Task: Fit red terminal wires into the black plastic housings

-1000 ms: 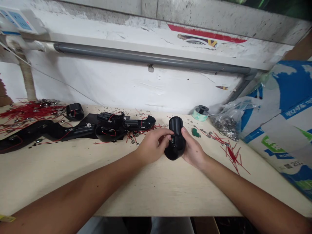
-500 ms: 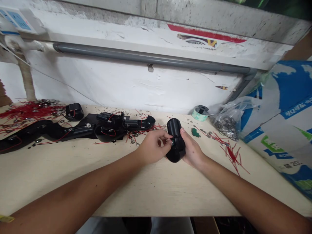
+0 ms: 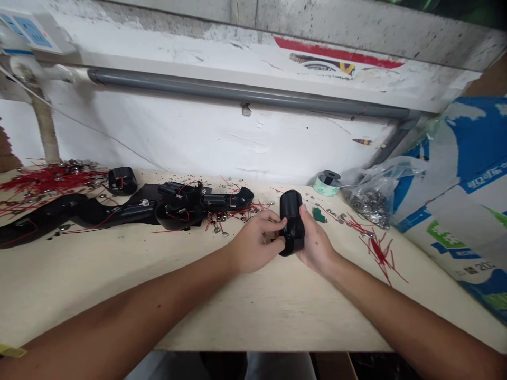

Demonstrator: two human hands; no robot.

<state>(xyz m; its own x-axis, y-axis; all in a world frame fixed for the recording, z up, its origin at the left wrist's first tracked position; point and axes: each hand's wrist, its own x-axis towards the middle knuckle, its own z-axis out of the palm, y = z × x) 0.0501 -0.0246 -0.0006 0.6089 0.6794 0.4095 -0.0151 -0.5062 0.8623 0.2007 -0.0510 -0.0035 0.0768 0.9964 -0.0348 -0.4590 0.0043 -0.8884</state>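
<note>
A glossy black plastic housing (image 3: 292, 211) with a rounded top is held upright over the table. My right hand (image 3: 317, 237) wraps its right side, thumb along the edge and the other fingers hidden behind. My left hand (image 3: 259, 240) grips the left side, with index finger and thumb touching the front near the middle and lower part. Whether a small part sits under those left fingertips I cannot make out. To the left lie similar black housings (image 3: 180, 203) with red wires and small metal pieces on them.
At the left back is a heap of red wires (image 3: 59, 179) with metal tabs. A tape-wrapped spool (image 3: 327, 183), a clear bag of metal parts (image 3: 370, 203), a green piece (image 3: 318, 215) and loose red wires (image 3: 382, 252) lie right. A blue-and-white package (image 3: 455, 211) borders the right side.
The housing has turned in my right hand and looks shorter, slightly further right. My left fingers have gone from a close pinch at its front to a wider hold on its left side.
</note>
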